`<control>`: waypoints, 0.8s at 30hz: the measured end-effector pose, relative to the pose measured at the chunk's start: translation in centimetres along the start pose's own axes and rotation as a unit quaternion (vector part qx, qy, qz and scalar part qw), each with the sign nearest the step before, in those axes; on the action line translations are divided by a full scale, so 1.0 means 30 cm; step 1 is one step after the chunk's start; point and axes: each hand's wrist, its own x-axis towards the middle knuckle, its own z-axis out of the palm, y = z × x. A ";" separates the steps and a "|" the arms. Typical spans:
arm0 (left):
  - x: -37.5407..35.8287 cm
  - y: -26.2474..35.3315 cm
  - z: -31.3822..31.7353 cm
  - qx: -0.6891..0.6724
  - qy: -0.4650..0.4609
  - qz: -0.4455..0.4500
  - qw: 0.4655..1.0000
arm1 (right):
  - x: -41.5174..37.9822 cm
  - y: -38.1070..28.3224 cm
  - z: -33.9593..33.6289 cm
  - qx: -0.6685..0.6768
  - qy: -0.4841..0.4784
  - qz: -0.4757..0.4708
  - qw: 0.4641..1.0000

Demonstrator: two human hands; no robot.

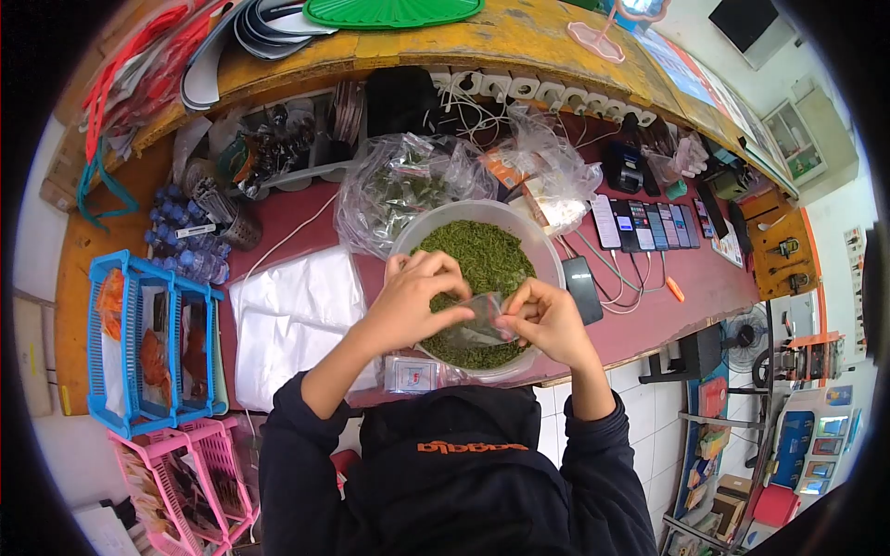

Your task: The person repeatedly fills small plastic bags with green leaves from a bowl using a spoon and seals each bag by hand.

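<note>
A round, pale tub of chopped green leaf material stands at the middle of the table. Over its near half, a small clear plastic bag is held between both hands. My right hand pinches the bag's right edge with thumb and fingers. My left hand is curled at the bag's left side, its thumb against the plastic and its fingertips over the green material. Whether the left fingers hold any of the material cannot be made out. Behind the tub lies a large clear bag with small filled packets inside.
White plastic sheets lie left of the tub, beside blue baskets. A flat packet is at the near edge. To the right are a dark box, a row of phones, cables and an orange marker.
</note>
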 end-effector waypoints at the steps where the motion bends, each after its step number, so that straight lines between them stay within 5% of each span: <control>1: 0.005 -0.032 -0.002 -0.008 -0.031 0.001 1.000 | 0.004 0.012 -0.011 0.000 -0.001 0.000 1.000; 3: 0.006 -0.046 0.005 0.028 -0.020 -0.006 0.999 | 0.013 0.037 -0.037 -0.113 0.001 -0.098 0.989; 5: 0.012 -0.054 0.023 0.130 -0.002 -0.016 0.991 | -0.002 0.020 -0.035 -0.183 0.007 -0.104 0.978; 7: 0.026 -0.002 0.043 0.078 0.024 0.018 0.996 | -0.011 -0.005 -0.012 -0.251 0.009 -0.110 0.962; 13: 0.020 0.006 0.086 0.084 0.107 0.059 0.989 | 0.023 0.011 0.054 -0.364 0.194 -0.241 0.878; 14: 0.012 -0.004 0.066 0.083 0.106 0.058 0.989 | 0.040 0.049 0.042 -0.364 0.194 -0.239 0.879; 17: -0.003 -0.030 -0.010 0.109 0.163 0.015 0.981 | 0.081 0.177 0.022 -0.620 0.119 -0.177 0.755; 24: -0.042 -0.063 -0.071 -0.046 0.214 -0.016 0.976 | 0.142 0.168 0.099 -0.603 0.005 -0.215 0.768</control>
